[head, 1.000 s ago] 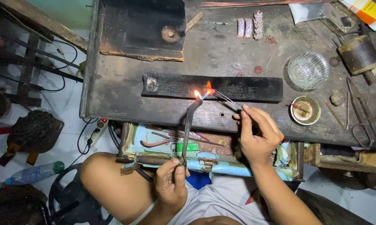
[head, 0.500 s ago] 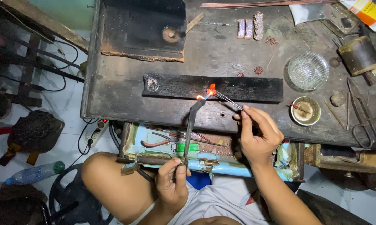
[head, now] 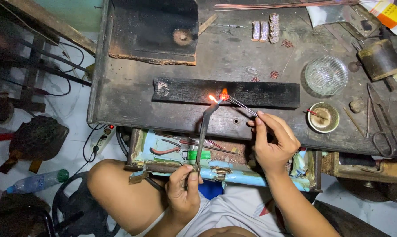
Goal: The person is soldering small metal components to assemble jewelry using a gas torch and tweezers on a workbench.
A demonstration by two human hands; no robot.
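Your left hand (head: 184,188) sits closest to you, just above your knee, with its fingers closed around the lower end of a thin dark torch (head: 203,131). The torch runs up and away from that hand, bending at the top, and its flame (head: 213,98) burns well beyond your fingers, over the near edge of the charred block (head: 260,93).

Your right hand (head: 273,140) is to the right of the torch and a little farther out, fingers pinched on slim tweezers (head: 241,105). The tweezers slant up and left from your fingertips; their tips meet a small glowing piece (head: 224,95) on the block, just right of the flame.

Beyond and right of that hand stand a small round dish (head: 323,117) and a glass bowl (head: 326,75) on the workbench (head: 233,48).
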